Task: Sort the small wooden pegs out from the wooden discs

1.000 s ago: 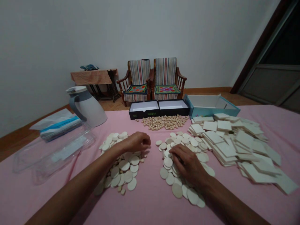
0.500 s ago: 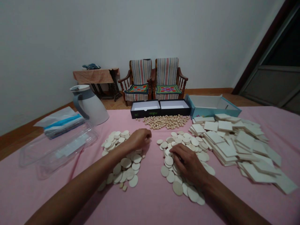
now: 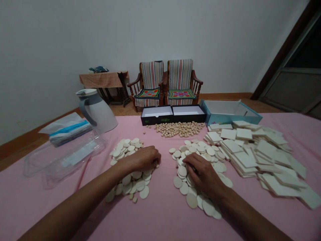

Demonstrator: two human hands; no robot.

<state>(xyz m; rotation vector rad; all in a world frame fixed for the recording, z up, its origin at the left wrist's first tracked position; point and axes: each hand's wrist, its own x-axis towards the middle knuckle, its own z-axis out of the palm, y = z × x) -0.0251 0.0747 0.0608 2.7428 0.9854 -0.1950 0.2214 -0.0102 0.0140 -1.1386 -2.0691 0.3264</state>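
My left hand [image 3: 147,158] is over the right edge of the left pile of pale round discs [image 3: 140,184], fingers curled down beside small pieces; what they hold is hidden. On the right pile of discs [image 3: 192,200] rests my right hand [image 3: 202,170], its fingers bent together at the pile's left side, their tips partly hidden. Small wooden beads [image 3: 179,129] lie heaped beyond both hands. Two small cubes [image 3: 135,199] sit at the near edge of the left pile.
Square pale tiles [image 3: 243,159] are heaped at the right. Behind the beads stand black open boxes [image 3: 189,118] and a blue box [image 3: 225,118]. At the left are a white jug [image 3: 104,115], a tissue pack [image 3: 69,132] and clear plastic trays [image 3: 80,155].
My left hand has moved down and nearer, onto the edge of its pile. A single bead now lies apart, left of the bead heap. My right hand has hardly moved.
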